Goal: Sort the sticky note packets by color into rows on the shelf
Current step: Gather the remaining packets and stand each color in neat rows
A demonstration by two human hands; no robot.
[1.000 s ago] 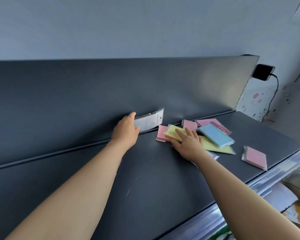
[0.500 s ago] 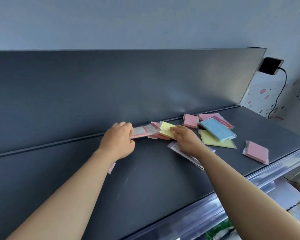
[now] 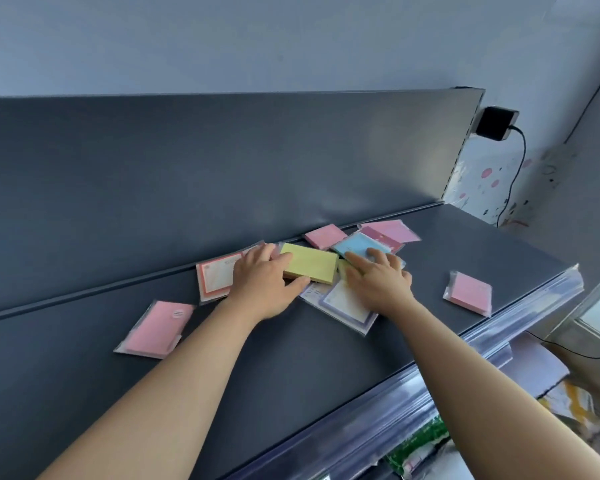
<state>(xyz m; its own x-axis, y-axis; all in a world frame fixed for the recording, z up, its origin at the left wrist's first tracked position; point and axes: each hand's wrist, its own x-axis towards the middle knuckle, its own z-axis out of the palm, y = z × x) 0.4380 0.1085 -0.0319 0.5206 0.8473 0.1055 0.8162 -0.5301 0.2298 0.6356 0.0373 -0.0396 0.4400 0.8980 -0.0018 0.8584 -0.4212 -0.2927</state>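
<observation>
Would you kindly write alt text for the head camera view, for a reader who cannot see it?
A person's left hand grips a yellow sticky note packet while the right hand rests on a blue packet, amid pink packets scattered unsorted on a dark grey shelf.

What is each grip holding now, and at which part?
The left grip holds the yellow packet at its left end; the right grip only touches the blue packet.

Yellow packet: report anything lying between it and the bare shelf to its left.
The red-bordered packet lies directly left of the yellow packet, partly under the left hand that grips the yellow one. A pink packet lies farther left, nearer the front.
</observation>
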